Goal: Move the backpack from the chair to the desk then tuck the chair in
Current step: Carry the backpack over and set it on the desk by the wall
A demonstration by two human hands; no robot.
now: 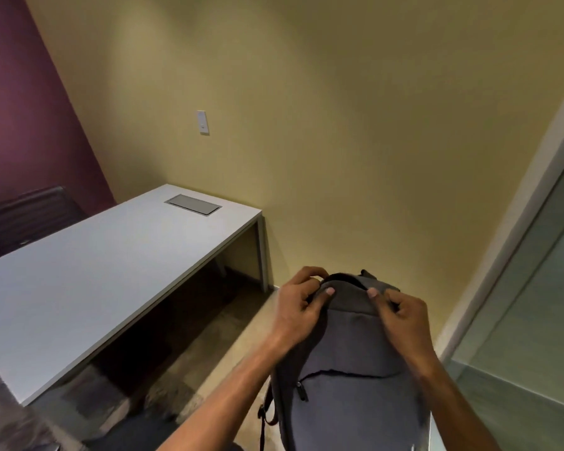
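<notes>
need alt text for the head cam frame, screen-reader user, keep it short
Both hands grip the top of a grey backpack, the left hand and right hand pinching its upper edge, held up in front of a yellow wall. A white desk with a grey cable hatch stands to the left, with a dark chair behind it.

The long white rectangular tabletop (88, 275) stands with its far short edge against the yellow wall. A grey rectangular metal cable hatch (193, 205) sits flush in it near that far edge, and the remaining surface shows bare white.
</notes>
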